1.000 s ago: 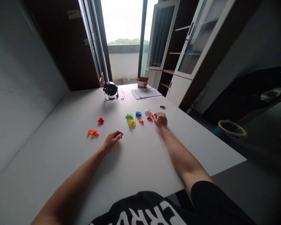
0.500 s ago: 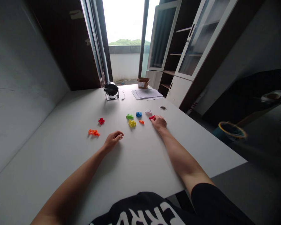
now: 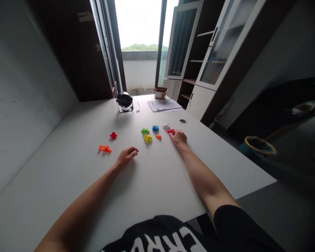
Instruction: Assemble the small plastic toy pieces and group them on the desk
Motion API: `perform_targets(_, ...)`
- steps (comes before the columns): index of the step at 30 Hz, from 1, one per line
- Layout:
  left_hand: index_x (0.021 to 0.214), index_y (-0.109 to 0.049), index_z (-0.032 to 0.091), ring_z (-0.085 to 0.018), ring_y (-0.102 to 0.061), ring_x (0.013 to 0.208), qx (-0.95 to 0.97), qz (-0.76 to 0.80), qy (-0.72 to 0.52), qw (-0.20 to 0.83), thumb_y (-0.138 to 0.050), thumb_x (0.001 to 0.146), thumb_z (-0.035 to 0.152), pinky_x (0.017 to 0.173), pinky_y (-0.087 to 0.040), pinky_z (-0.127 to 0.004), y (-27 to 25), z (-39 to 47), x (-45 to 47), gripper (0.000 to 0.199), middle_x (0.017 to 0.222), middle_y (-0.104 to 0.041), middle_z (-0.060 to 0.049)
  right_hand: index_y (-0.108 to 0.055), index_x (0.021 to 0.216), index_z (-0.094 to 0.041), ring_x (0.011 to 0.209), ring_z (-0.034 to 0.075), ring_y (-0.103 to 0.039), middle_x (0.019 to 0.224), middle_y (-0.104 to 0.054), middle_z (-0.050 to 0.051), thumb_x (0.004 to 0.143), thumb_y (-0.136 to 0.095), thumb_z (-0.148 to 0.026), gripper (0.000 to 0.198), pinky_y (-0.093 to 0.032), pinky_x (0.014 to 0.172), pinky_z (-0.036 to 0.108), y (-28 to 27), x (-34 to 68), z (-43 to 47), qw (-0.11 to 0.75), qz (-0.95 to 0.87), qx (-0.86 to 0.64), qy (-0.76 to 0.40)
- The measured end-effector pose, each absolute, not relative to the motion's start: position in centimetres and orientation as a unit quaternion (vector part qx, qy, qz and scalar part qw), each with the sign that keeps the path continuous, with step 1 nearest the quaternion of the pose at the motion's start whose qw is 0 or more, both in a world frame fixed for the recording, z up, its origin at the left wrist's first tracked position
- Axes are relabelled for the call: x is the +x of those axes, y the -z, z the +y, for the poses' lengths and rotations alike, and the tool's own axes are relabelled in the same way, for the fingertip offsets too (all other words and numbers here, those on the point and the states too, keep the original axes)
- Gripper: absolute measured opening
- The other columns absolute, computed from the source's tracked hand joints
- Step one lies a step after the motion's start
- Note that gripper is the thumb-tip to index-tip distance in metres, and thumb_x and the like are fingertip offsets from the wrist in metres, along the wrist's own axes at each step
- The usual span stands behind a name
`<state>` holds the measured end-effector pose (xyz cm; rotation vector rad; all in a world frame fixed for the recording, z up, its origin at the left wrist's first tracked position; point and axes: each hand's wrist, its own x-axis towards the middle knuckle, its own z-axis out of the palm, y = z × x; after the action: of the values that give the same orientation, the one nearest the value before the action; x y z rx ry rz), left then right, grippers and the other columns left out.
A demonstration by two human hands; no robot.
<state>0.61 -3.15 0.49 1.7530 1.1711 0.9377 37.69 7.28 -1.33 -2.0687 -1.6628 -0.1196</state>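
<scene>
My right hand is closed at its fingertips on a small red plastic piece, which lies on the white table. Its far end shows past my fingers; the rest is covered. A white piece lies just beyond it. My left hand rests on the table with loosely curled fingers, apart and holding nothing. Between the hands and farther off are a green piece, a yellow piece, a blue piece and a small orange piece. Left of my left hand lie a larger orange piece and another red piece.
On the table's far part stand a round black lamp-like device on a bracket and an open cardboard box. Paper sheets lie before the box. A cable hole sits near the right edge. A bin stands on the floor.
</scene>
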Motion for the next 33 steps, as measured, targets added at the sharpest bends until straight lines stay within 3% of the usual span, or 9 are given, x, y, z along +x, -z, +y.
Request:
perform_targets(5, 0.095, -0.072, 0.02, -0.018, -0.065, 0.077, 0.692, 0.464, -0.375, 0.406, -0.056, 0.088, 0.036, 0.074, -0.05, -0.027, -0.7, -3.1, 0.6, 0.024, 0.081, -0.071, -0.004, -0.069, 0.097, -0.02, 0.092, 0.024, -0.061, 0.1, -0.068, 0.012, 0.094, -0.056, -0.049, 0.032, -0.044, 0.075, 0.031, 1.3, 37.9, 7.5, 0.253, -0.6, -0.759, 0.024)
perform_targets(11, 0.094, -0.071, 0.018, -0.018, -0.065, 0.077, 0.686, 0.459, -0.393, 0.405, -0.055, 0.088, 0.034, 0.074, -0.05, -0.028, -0.7, -3.0, 0.5, 0.024, 0.082, -0.071, -0.005, -0.069, 0.092, -0.019, 0.083, 0.023, -0.06, 0.095, -0.068, 0.012, 0.097, -0.05, -0.041, 0.03, -0.042, 0.07, 0.03, 1.0, 37.7, 7.3, 0.271, -0.579, -0.768, 0.031)
perform_targets(18, 0.096, -0.07, 0.02, -0.022, -0.067, 0.09, 0.648, 0.564, -0.462, 0.219, -0.048, 0.091, 0.034, 0.08, -0.051, -0.032, -3.1, 0.7, -4.4, 0.026, 0.093, -0.072, -0.006, -0.063, 0.078, -0.019, 0.076, 0.021, -0.057, 0.085, -0.066, 0.008, 0.096, -0.049, -0.033, 0.026, -0.039, 0.07, 0.029, -1.3, 35.6, 6.5, 0.355, -0.608, -0.71, 0.019)
perform_targets(24, 0.104, -0.073, 0.02, -0.03, -0.059, 0.109, 0.693, 0.649, -0.311, 0.047, -0.05, 0.086, 0.024, 0.103, -0.04, -0.042, -2.4, 4.9, -9.4, 0.029, 0.117, -0.07, -0.012, -0.057, 0.073, -0.021, 0.068, 0.017, -0.053, 0.074, -0.061, 0.002, 0.095, -0.052, -0.032, 0.025, -0.037, 0.066, 0.027, -3.9, 27.5, 3.0, 0.431, -0.717, -0.543, -0.066)
perform_targets(29, 0.126, -0.065, 0.017, -0.03, -0.051, 0.123, 0.73, 0.631, -0.259, 0.036, -0.052, 0.083, 0.019, 0.109, -0.035, -0.042, -1.3, 7.8, -10.9, 0.046, 0.131, -0.065, -0.013, -0.058, 0.073, -0.021, 0.062, 0.013, -0.049, 0.07, -0.059, -0.001, 0.093, -0.059, -0.03, 0.022, -0.034, 0.062, 0.025, -3.3, 21.0, -1.3, 0.387, -0.806, -0.414, -0.175)
perform_targets(33, 0.113, -0.071, 0.022, -0.029, -0.054, 0.115, 0.739, 0.63, -0.234, 0.049, -0.057, 0.081, 0.021, 0.103, -0.04, -0.039, -1.2, 8.5, -10.7, 0.035, 0.121, -0.07, -0.01, -0.061, 0.073, -0.021, 0.063, 0.012, -0.05, 0.072, -0.061, -0.002, 0.092, -0.059, -0.025, 0.019, -0.033, 0.062, 0.023, -1.4, 19.6, -2.5, 0.356, -0.834, -0.363, -0.215)
